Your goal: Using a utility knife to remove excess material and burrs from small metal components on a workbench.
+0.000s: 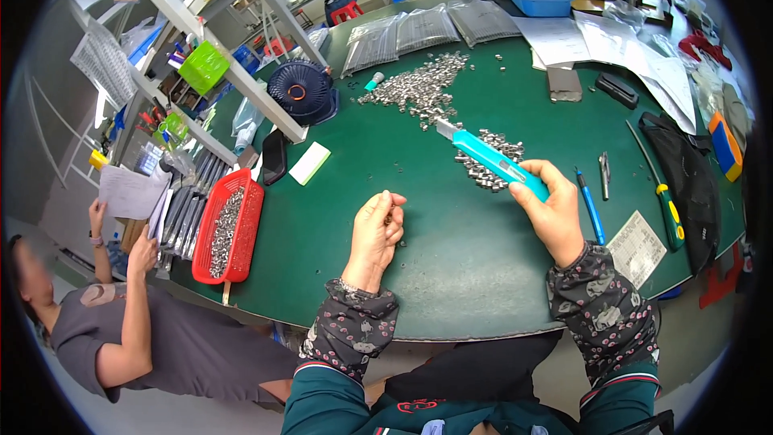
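Observation:
My right hand (pixel 555 213) grips a turquoise utility knife (pixel 499 163), its blade end pointing away to the far left. Just beyond the knife lies a small heap of short silvery metal parts (pixel 491 177), partly hidden by its handle. My left hand (pixel 377 234) is curled closed above the green table, and whatever its fingers hold is hidden. A larger spread of the same small metal parts (pixel 419 89) lies farther back. At its left edge is a small turquoise-and-white piece (pixel 374 81).
On the left stand a red basket of metal parts (pixel 256 229), a phone (pixel 274 157) and a dark blue fan (pixel 302 93). To the right lie a blue pen (pixel 590 208), a screwdriver (pixel 670 215) and a black pouch (pixel 684 185). Another person holds papers (pixel 133 192) at the left.

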Action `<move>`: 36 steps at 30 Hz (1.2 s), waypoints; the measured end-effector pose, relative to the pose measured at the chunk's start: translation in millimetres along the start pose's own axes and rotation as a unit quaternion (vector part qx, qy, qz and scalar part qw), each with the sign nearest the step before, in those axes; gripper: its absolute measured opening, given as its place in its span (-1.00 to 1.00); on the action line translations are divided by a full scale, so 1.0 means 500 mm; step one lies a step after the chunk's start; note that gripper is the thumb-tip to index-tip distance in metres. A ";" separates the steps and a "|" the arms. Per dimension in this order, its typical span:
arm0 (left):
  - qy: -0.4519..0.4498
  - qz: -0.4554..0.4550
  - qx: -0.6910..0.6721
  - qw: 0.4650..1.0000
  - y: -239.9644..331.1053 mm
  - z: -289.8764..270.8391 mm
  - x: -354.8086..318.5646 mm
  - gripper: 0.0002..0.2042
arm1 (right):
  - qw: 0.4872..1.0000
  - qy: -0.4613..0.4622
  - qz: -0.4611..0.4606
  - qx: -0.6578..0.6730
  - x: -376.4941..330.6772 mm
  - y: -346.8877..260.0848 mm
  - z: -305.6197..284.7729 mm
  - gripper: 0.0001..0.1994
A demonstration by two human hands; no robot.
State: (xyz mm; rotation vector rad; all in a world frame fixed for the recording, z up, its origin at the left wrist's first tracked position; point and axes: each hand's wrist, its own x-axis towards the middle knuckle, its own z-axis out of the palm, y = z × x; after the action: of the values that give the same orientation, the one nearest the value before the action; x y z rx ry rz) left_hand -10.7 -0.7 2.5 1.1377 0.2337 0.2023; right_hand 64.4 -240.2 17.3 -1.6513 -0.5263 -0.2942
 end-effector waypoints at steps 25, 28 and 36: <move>-0.104 0.196 0.611 0.759 -0.074 0.209 0.080 -0.89 | 0.999 0.042 -0.027 0.008 0.007 0.007 -0.010 -0.78; -0.126 0.078 0.445 0.883 -0.047 0.191 0.060 -0.89 | 0.998 0.049 -0.025 0.008 0.007 0.008 -0.015 -0.78; -0.066 -0.044 -0.039 0.996 0.022 0.060 -0.012 -0.94 | 1.000 0.004 0.010 -0.002 0.003 0.004 -0.009 -0.79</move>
State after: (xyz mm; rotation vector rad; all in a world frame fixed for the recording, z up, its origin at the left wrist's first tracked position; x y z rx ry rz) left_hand -8.3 -24.2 25.0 1.0557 0.1560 0.0579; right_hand 67.2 -244.5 16.7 -1.6579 -0.5023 -0.2878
